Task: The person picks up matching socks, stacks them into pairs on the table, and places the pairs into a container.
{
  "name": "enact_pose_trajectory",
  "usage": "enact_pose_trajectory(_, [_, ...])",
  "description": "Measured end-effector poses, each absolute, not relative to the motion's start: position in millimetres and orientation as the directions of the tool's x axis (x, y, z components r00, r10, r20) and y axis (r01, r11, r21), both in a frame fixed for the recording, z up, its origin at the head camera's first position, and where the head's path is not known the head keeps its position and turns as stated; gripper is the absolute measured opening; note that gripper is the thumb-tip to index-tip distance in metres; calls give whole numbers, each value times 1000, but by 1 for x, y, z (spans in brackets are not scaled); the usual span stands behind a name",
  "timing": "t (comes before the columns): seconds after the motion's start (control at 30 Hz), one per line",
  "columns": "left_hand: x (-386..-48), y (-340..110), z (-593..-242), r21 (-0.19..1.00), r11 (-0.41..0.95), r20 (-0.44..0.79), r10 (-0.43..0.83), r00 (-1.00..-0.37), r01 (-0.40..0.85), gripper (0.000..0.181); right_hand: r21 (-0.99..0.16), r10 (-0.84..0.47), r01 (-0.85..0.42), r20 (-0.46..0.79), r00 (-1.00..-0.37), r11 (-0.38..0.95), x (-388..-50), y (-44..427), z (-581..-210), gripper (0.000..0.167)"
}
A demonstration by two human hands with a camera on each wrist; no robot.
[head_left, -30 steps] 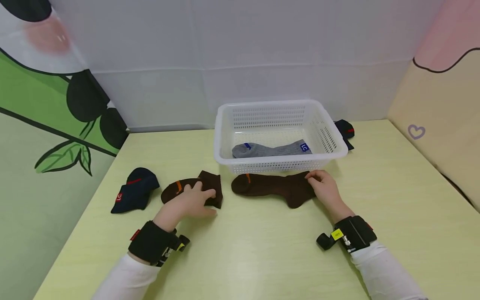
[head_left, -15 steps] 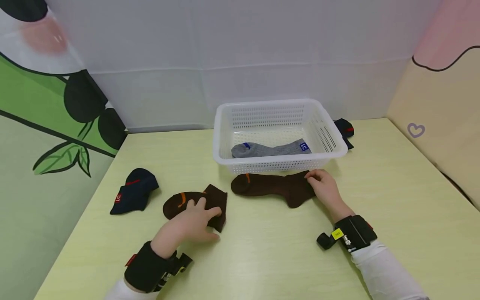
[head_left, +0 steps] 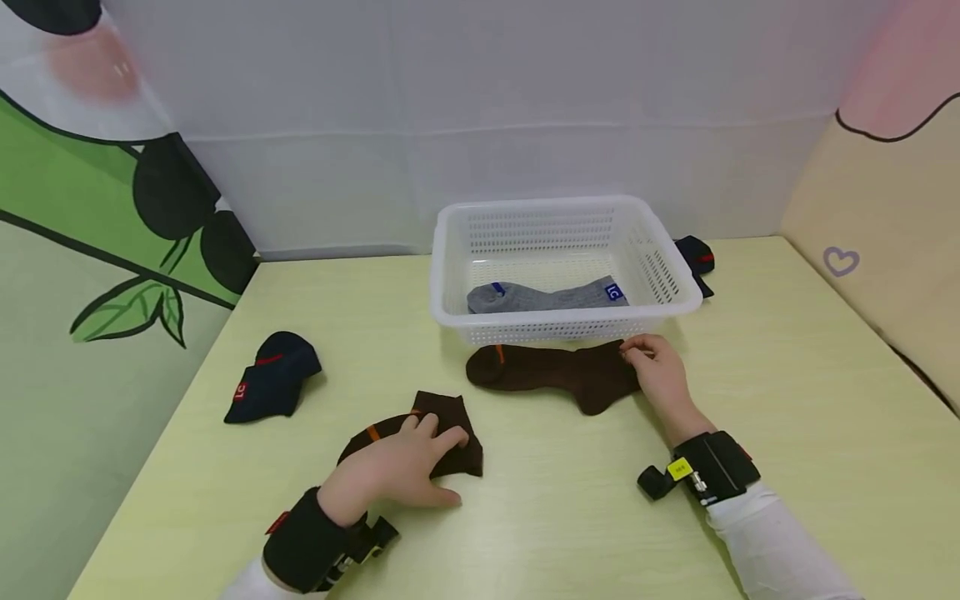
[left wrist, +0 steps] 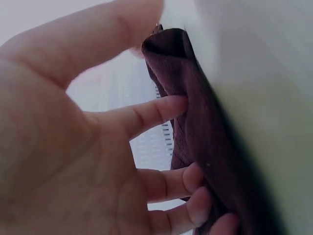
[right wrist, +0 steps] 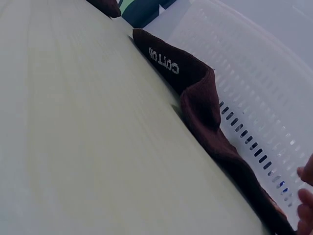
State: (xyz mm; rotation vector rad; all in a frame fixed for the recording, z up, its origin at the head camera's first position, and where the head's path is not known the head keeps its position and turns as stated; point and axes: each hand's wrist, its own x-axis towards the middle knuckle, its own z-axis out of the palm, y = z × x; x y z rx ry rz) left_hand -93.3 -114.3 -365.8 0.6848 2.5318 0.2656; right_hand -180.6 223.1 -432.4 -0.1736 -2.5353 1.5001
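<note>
A folded brown sock (head_left: 457, 429) with an orange stripe lies at front left in the head view. My left hand (head_left: 397, 467) rests on it with fingers spread, partly covering it; in the left wrist view the fingertips touch the brown sock (left wrist: 195, 107) and the thumb stands apart. Another brown sock (head_left: 555, 371) lies stretched out sideways in front of the basket. At its right end, my right hand (head_left: 663, 383) pinches its edge between thumb and finger. The right wrist view shows this sock (right wrist: 205, 112) with the word COTTON and fingertips (right wrist: 305, 205) at the frame edge.
A white perforated basket (head_left: 566, 323) stands at the back with a grey sock (head_left: 547, 298) inside. One folded dark navy sock (head_left: 273, 379) lies at left; another dark sock (head_left: 697, 258) is partly hidden behind the basket's right side. A wall sheet borders the table's back.
My left hand has dragged the folded brown sock to the right and nearer to me, turning it a little. The right hand stays at the stretched sock's end.
</note>
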Motion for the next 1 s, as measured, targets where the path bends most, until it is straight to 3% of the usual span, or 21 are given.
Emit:
enact_pose_trajectory(0.13, [-93, -108, -372, 324, 821, -408, 569, -714, 470, 56, -883, 212, -232, 338, -917, 407, -175, 215, -435, 12])
enact_pose_trajectory(0.27, [-90, -101, -375, 378, 782, -405, 621, -672, 495, 57, -842, -121, -505, 490, -863, 190, -162, 195, -433, 13])
enact_pose_trajectory(0.37, [-87, -96, -373, 407, 762, -401, 645, -651, 504, 58, -846, -412, -526, 452, -791, 83, -149, 176, -429, 14])
enact_pose_trajectory(0.5, [-84, -91, -372, 422, 746, -388, 662, -641, 515, 57, -831, -605, -542, 371, -705, 121, -138, 155, -428, 11])
enact_pose_trajectory(0.7, [-84, -88, -374, 447, 716, -343, 691, -637, 536, 52, -787, -694, -575, 285, -661, 225, -129, 143, -431, 10])
enact_pose_trajectory(0.83, [-85, -86, -379, 483, 688, -318, 714, -624, 541, 48, -764, -708, -572, 225, -669, 298, -127, 140, -433, 14])
enact_pose_trajectory(1.0, [-90, -87, -380, 403, 714, -170, 674, -719, 573, 37, -752, -695, -542, 157, -701, 376, -127, 139, -431, 28])
